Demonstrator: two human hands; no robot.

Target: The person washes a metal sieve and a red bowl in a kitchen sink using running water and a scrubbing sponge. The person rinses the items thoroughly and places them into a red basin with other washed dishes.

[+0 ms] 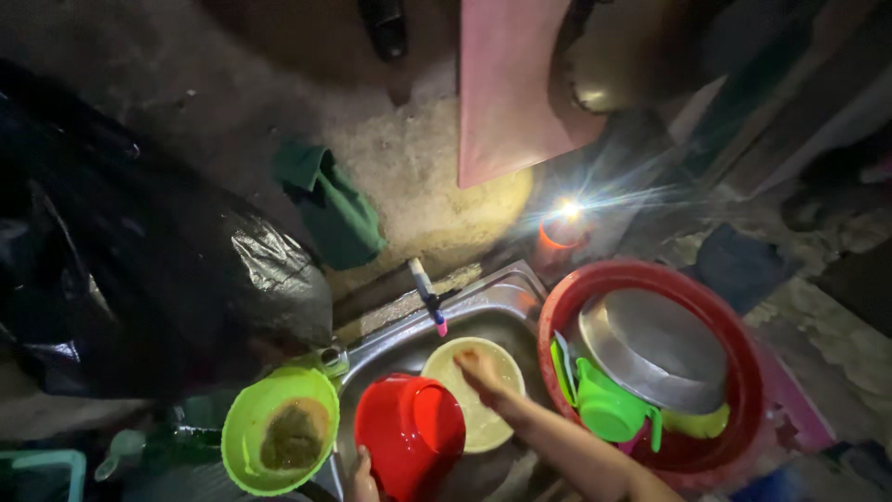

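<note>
My right hand (pixel 480 370) reaches into a pale yellow bowl (pixel 491 420) lying in the metal sink (pixel 502 302), fingers bunched on its inner surface; whether something is in them is unclear. My left hand (pixel 362 476) grips the lower edge of a red plastic container (pixel 409 432) tilted beside the bowl. A tap (pixel 427 296) with a pink tip hangs over the sink.
A green bowl (pixel 279 429) with brownish residue sits left of the sink. A red basin (pixel 743 372) at right holds a metal plate (pixel 655 349), a green cup (pixel 606 407) and other plastic ware. A lit lamp (pixel 563 221), a green cloth (pixel 333 204), a black bag (pixel 139 270).
</note>
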